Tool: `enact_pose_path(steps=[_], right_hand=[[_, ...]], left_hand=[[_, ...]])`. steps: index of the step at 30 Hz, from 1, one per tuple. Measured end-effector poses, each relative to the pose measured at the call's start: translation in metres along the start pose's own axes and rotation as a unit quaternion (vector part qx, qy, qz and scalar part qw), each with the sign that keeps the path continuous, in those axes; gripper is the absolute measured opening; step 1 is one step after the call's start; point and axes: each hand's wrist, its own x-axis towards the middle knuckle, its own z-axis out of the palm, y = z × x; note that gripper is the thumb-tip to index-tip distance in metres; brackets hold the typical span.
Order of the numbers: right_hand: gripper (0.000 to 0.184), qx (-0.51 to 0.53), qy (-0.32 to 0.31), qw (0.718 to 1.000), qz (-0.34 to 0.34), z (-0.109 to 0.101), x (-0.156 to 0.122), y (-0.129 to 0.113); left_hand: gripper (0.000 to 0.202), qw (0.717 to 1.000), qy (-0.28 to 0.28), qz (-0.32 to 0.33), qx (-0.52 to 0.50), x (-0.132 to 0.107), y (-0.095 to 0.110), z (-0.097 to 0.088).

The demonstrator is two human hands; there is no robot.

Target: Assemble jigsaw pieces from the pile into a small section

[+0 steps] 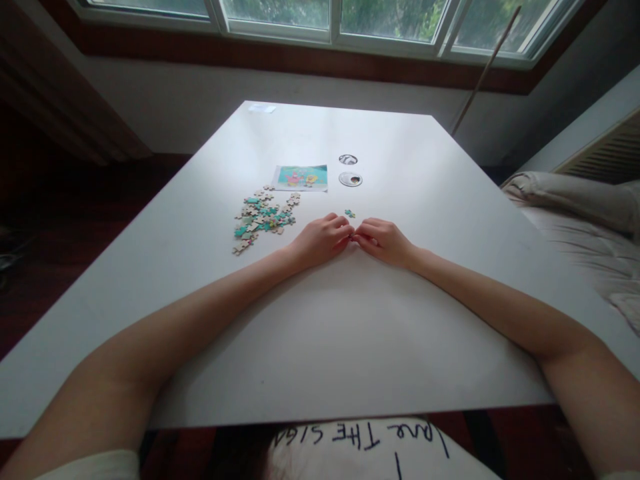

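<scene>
My left hand point(325, 240) and my right hand point(383, 240) meet over the middle of the white table point(320, 347), fingertips touching or nearly so. Both are closed in a pinch. Between the fingertips a bit of a small jigsaw piece point(353, 237) shows, mostly hidden by the fingers. Just beyond the hands lies a small green and yellow jigsaw piece or joined pair point(350, 213). To the left of my left hand, a loose pile of jigsaw pieces point(265, 217) is spread out, some with teal faces up, others showing plain backs.
A picture card point(303, 177) with cartoon figures lies behind the pile. Right of it are two round black-and-white discs point(350, 179). A clear flat item point(263, 108) rests at the far left corner. A stick point(485, 70) leans by the window; a padded seat point(575, 227) stands right.
</scene>
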Motion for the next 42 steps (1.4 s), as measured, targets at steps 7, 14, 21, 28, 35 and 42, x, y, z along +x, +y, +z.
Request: enact_pose_path(steps=[7,14,21,28,35,42], right_hand=[[0.024,-0.002,-0.005,1.000,0.006,-0.0016,0.0002,-0.0012],[0.023,-0.003,-0.001,1.000,0.001,-0.0011,0.0001,-0.0007],[0.023,-0.005,0.000,1.000,-0.001,-0.0002,-0.0008,0.0000],[0.023,-0.007,-0.003,1.000,0.005,-0.0008,-0.0001,-0.0007],[0.023,-0.013,0.000,1.000,0.002,-0.0004,0.0000,-0.0005],[0.023,-0.017,-0.008,1.000,0.007,-0.0001,-0.0004,0.0001]], left_hand=[[0.019,1.000,0.007,0.002,0.004,-0.0001,0.0001,0.0008],[0.019,1.000,0.007,0.000,-0.002,0.0000,-0.0003,0.0017],[0.019,1.000,0.008,0.001,0.002,-0.0002,-0.0003,0.0017],[0.018,1.000,0.007,-0.001,0.000,-0.0006,-0.0007,0.0025],[0.019,1.000,0.012,0.001,0.002,-0.0004,-0.0004,0.0027],[0.018,1.000,0.012,0.000,0.001,-0.0008,-0.0008,0.0030]])
